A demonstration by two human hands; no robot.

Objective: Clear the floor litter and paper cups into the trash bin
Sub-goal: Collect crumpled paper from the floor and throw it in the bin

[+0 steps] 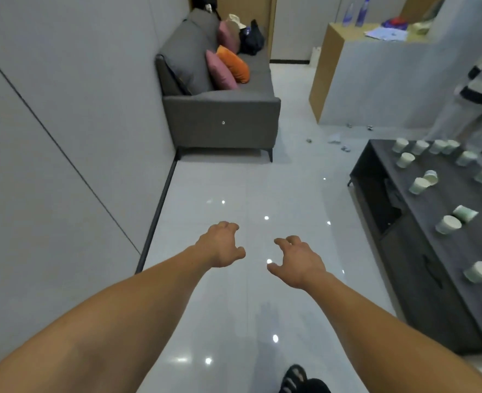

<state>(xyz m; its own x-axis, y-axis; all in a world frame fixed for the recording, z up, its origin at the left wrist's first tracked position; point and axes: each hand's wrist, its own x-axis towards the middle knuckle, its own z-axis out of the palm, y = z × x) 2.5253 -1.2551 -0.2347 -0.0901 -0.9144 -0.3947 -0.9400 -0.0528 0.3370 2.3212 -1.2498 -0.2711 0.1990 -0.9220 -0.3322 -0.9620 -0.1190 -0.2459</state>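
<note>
**Hands empty, bin out of sight: risks ahead**

Your left hand (222, 245) and right hand (296, 262) reach out over the floor (234, 188), fingers loosely curled, gripping nothing. Nothing of the task appears started.

Location of items: the litter (335, 138) lies scattered on the floor well ahead of you, between the sofa (222, 120) and the far counter. The cups (448, 224) sit on the dark bench (455, 191) to your right, some upright, some tipped on their sides. No bin shows in this view.

Findings:
- You may collect items with no known drop point. Locate the bin first.
- The litter pieces look small and spread apart, so some are easily missed, particularly those close to the counter's foot.
- Tipped cups can roll off the bench if you brush them while reaching for others. Whether any hold liquid cannot be told, so lift them level.
- Thin cups probably crush under a hard grip.
- Another person (478, 80) stands beside the litter. Watch for collision as you approach.
- The floor is glossy, and footing may be slick.
</note>
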